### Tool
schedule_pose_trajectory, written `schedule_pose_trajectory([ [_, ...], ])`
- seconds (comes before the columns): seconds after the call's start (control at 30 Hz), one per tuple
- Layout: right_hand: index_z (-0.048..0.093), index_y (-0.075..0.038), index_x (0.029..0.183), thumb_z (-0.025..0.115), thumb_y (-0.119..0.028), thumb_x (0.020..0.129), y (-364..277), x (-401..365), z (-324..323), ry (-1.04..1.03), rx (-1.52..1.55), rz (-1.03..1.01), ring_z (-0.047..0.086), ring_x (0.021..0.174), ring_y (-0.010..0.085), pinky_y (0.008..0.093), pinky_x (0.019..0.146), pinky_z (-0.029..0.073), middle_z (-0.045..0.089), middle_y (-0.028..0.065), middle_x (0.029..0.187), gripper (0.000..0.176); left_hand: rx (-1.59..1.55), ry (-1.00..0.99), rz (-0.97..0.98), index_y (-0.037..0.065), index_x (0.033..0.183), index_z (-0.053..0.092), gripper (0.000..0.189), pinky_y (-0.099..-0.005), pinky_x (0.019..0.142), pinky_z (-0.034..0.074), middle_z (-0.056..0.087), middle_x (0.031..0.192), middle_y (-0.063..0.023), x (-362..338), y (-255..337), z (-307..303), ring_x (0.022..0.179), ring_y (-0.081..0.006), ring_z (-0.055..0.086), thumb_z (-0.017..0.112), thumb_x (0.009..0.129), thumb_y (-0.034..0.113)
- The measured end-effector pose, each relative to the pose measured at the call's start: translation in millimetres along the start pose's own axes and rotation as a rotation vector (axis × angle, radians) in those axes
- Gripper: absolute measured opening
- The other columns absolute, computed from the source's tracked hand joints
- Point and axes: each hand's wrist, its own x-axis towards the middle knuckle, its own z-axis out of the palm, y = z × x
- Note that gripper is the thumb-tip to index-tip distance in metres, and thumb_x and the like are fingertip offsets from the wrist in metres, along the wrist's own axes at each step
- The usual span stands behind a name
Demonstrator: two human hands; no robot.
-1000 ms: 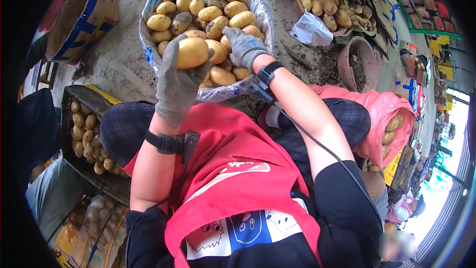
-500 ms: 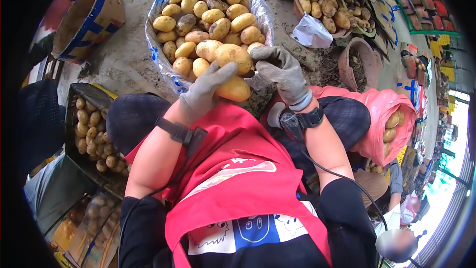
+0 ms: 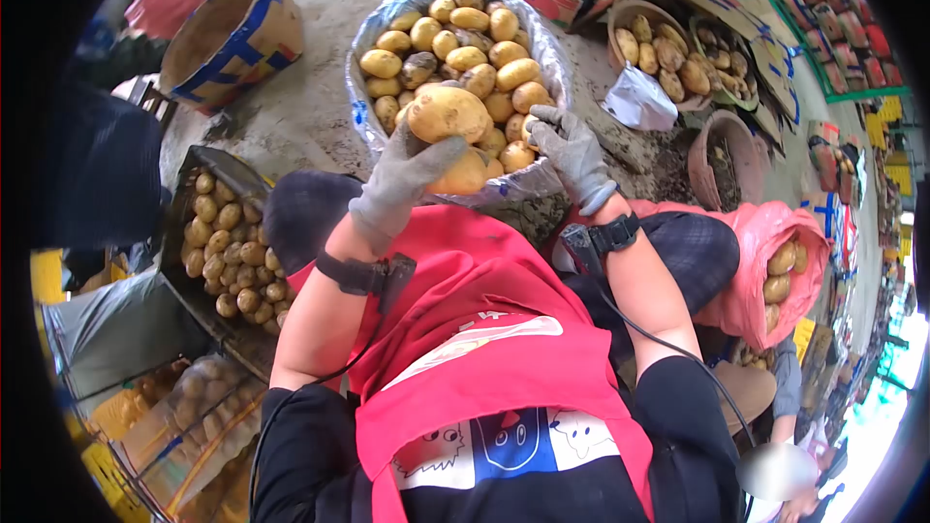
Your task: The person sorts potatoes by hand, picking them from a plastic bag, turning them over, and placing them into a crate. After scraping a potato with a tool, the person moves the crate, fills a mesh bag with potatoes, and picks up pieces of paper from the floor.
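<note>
In a grey glove, my left hand point(image 3: 402, 179) is closed around large yellow potatoes point(image 3: 448, 114), with another potato point(image 3: 459, 172) below by the thumb. My right hand point(image 3: 573, 157), also gloved in grey, is at the right rim of the plastic-lined basket point(image 3: 364, 48). Its fingers are bent against a potato at the rim; whether they grip it is unclear. Many potatoes, some with dark patches, fill the basket in front of me.
On the left are a taped carton point(image 3: 232, 44) and a dark crate of potatoes point(image 3: 232, 257). To the right lie a pink bowl of potatoes point(image 3: 664, 58), an upright pink pot point(image 3: 727, 160), and a pink sack point(image 3: 775, 271) holding potatoes. Another person's sleeve point(image 3: 785, 378) shows lower right.
The view has shifted, so the scene sits lower and further right. My right hand has moved away from the large potatoes toward the basket's right rim. My left hand still holds them.
</note>
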Motion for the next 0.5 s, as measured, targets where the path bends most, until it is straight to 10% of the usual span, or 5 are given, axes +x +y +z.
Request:
schedule_pose_trajectory([
  [0.3,0.070,-0.008,0.123,0.064,-0.041,0.095,25.8,8.2,14.5,-0.360,-0.883,-0.240,0.068,0.112,0.0405,0.0461,0.097,0.054,0.073,0.0208,0.118,0.043,-0.158,0.312,0.241,0.002,0.145,0.049,0.064,-0.0432,0.093,0.061,0.063,0.135,-0.0162,-145.8,76.4,-72.4,0.116,-0.0291,0.069,0.064,0.101,0.045],
  [0.5,0.076,-0.002,0.103,0.062,-0.056,0.091,43.2,37.9,45.0,-0.560,-1.261,-0.081,0.070,0.103,0.0430,0.0489,0.090,0.054,0.074,0.0257,0.105,0.057,0.082,1.198,0.115,0.013,0.137,0.055,0.050,-0.0392,0.094,0.058,0.067,0.122,-0.0039,-281.3,19.4,-170.6,0.108,-0.0202,0.068,0.075,0.097,0.034],
])
